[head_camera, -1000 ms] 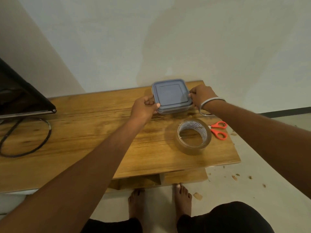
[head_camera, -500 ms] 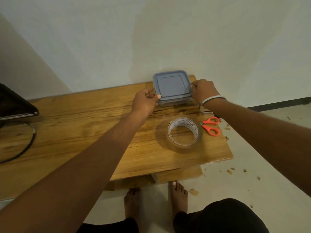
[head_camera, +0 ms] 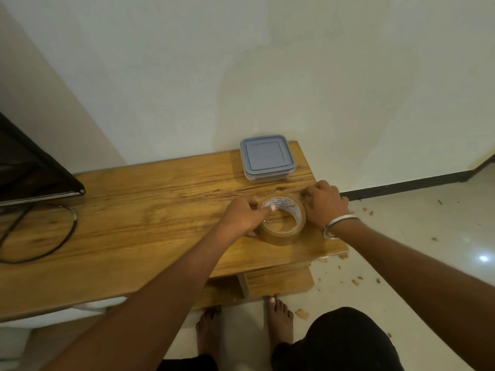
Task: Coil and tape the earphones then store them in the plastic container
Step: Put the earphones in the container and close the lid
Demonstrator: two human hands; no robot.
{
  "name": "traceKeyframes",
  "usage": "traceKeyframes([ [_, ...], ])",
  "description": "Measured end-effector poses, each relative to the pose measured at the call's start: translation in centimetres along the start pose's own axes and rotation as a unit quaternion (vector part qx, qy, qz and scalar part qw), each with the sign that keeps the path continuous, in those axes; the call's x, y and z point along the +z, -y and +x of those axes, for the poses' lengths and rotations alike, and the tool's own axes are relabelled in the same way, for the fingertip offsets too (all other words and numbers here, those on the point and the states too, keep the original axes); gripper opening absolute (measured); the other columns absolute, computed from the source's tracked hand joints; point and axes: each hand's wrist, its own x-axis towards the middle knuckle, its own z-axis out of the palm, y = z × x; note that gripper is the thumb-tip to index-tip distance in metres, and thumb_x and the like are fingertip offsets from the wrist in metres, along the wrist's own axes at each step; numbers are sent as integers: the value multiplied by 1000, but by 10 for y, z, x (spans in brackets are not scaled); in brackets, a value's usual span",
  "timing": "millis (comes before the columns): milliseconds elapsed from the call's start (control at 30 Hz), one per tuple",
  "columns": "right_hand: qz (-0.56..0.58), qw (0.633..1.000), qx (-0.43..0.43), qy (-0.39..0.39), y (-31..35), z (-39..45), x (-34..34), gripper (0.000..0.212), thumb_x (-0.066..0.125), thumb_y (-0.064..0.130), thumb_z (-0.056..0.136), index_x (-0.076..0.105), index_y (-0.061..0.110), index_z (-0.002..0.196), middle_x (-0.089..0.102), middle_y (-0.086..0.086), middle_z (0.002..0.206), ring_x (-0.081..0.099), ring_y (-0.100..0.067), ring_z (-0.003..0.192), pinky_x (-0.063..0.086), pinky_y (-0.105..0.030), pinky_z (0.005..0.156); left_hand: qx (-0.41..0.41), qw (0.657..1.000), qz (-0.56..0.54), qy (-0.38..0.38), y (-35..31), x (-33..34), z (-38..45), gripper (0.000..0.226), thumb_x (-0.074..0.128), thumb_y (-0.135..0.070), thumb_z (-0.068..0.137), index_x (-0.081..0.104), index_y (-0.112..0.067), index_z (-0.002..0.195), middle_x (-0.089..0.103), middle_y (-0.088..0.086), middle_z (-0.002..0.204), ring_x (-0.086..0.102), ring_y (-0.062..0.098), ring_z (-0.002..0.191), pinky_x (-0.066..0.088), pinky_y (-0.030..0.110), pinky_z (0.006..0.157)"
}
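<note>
The plastic container [head_camera: 267,158] with its blue-grey lid on stands at the table's far right corner, with no hand on it. A roll of brown tape [head_camera: 281,235] lies flat in front of it. My left hand [head_camera: 241,216] grips the roll's left side, thumb over the rim into the hole. My right hand [head_camera: 325,204] lies against the roll's right side with curled fingers pressed down to the table; what is under it is hidden. No earphones are visible.
The wooden table [head_camera: 134,210] runs left, where a dark monitor [head_camera: 26,170] stands with a black cable [head_camera: 53,242] looped in front of it. The table's right edge is just past my right hand. Scraps [head_camera: 356,282] litter the floor by my feet.
Both hands have left the container and come back toward me to the tape roll. The red scissors beside the roll are now covered by my right hand.
</note>
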Motion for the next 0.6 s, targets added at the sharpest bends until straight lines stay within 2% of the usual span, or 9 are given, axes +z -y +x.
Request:
traceKeyframes([
  [133,9,1000,-11,18,0,-16,1,40,54,29,89,50,20,128,41,-10,132,41,-32,119,41,-46,100,4,999,24,-42,4,6,-5,24,73,-22,86,65,-6,104,67,5,90,70,19,71,62,33,62],
  [300,63,998,-17,-2,12,-24,11,35,58,24,89,56,11,121,44,-13,132,40,-33,120,37,-39,104,-14,996,11,-82,12,-8,-6,15,75,-14,83,65,-4,79,69,11,80,71,22,62,62,37,62],
  [433,105,994,-35,-4,33,-26,23,31,61,24,88,60,10,115,48,-12,119,47,-31,111,41,-37,99,-25,993,1,-116,25,-36,-10,9,72,-12,85,64,-8,84,68,9,84,70,20,60,61,30,58],
  [600,126,990,-60,9,72,-34,36,30,61,25,88,60,10,114,50,-9,113,49,-27,106,44,-39,96,-30,989,-20,-143,40,-68,-16,14,70,-12,87,67,-6,99,69,9,90,66,15,53,51,18,42],
])
